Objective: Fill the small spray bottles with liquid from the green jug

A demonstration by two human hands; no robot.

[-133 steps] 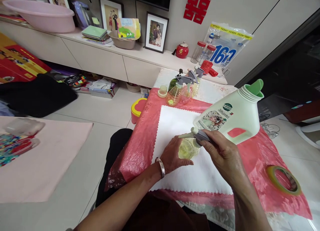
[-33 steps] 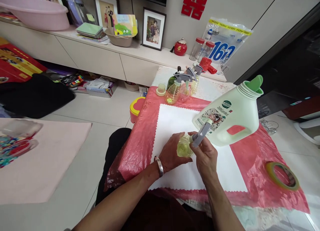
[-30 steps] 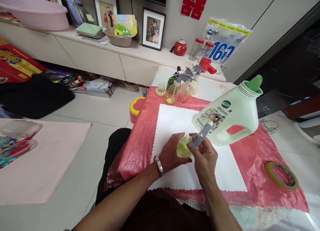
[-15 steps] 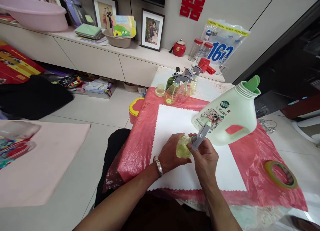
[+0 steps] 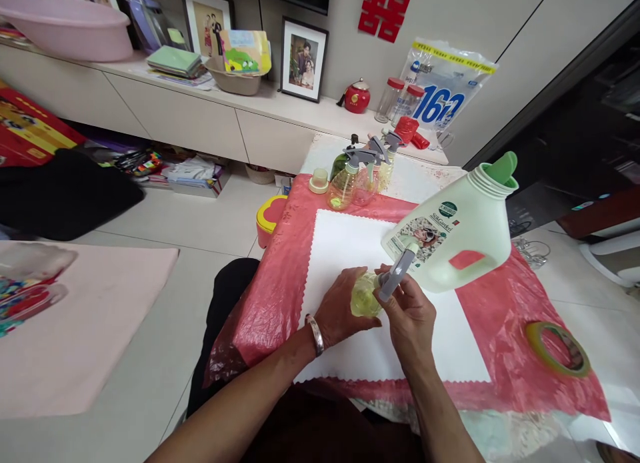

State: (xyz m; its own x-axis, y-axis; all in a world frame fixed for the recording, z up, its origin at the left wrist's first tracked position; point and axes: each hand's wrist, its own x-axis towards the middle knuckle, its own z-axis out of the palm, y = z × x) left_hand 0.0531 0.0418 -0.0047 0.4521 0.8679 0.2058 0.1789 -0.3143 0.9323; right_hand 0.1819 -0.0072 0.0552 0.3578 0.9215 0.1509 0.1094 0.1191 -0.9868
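Observation:
A small spray bottle (image 5: pixel 365 296) with a yellowish clear body is held between my hands, over a white scalloped mat. Its grey trigger head (image 5: pixel 399 273) points up and away to the right. My left hand (image 5: pixel 345 305), with a silver bangle at the wrist, is wrapped round the bottle's body. The fingers of my right hand (image 5: pixel 411 316) grip the trigger head at the neck. Just beyond stands a large pale green detergent jug (image 5: pixel 480 229) with its mouth uncapped and a green pouring lip showing.
The mat (image 5: pixel 350 236) lies on a red plastic-covered table (image 5: pixel 260 316). Several spray bottles (image 5: pixel 343 186) and a jug cap (image 5: pixel 319 181) stand at the far edge. A tape roll (image 5: pixel 537 348) lies at right. A yellow-red stool (image 5: pixel 267 216) is at left.
Hands, bottle and jug keep the same places relative to each other. The whole view has shifted only slightly.

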